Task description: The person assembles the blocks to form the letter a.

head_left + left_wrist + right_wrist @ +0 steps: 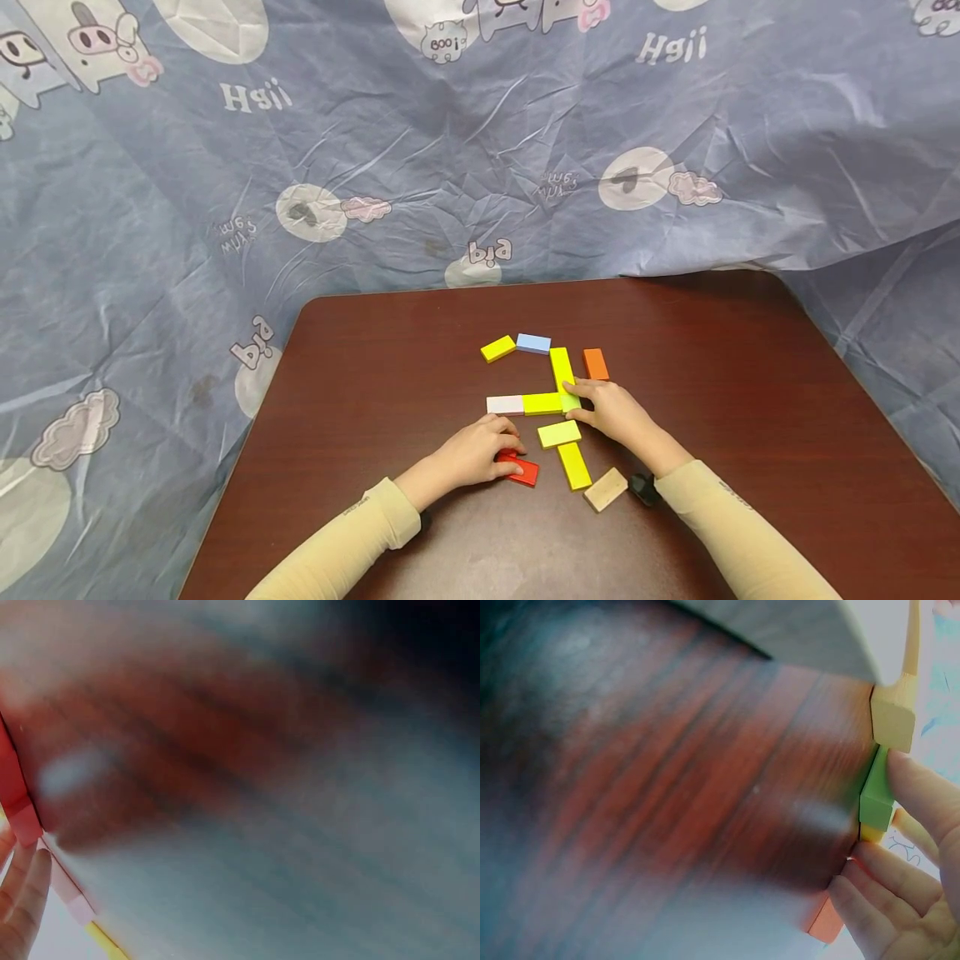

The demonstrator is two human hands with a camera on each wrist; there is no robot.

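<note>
My left hand (476,450) holds a red wooden block (528,473) near the table's front, thumb on its near side and fingers over the far part. The left wrist view shows the red block (11,780) beside the fingertips. Farther right, my right hand (618,412) pinches a small green block (570,403) at the right end of a row. Its thumb touches the green block (877,793) in the right wrist view. A yellow-green block (542,404) and a white block (504,405) continue that row leftward. One yellow block (561,367) extends away from the green one.
A blue block (533,343) and a yellow block lie at the back; an orange block (596,364) is beyond the right hand. Nearer are a pale yellow block (559,434), another yellow block (574,467) and a plain wood block (605,489). A patterned cloth (450,150) hangs behind the table.
</note>
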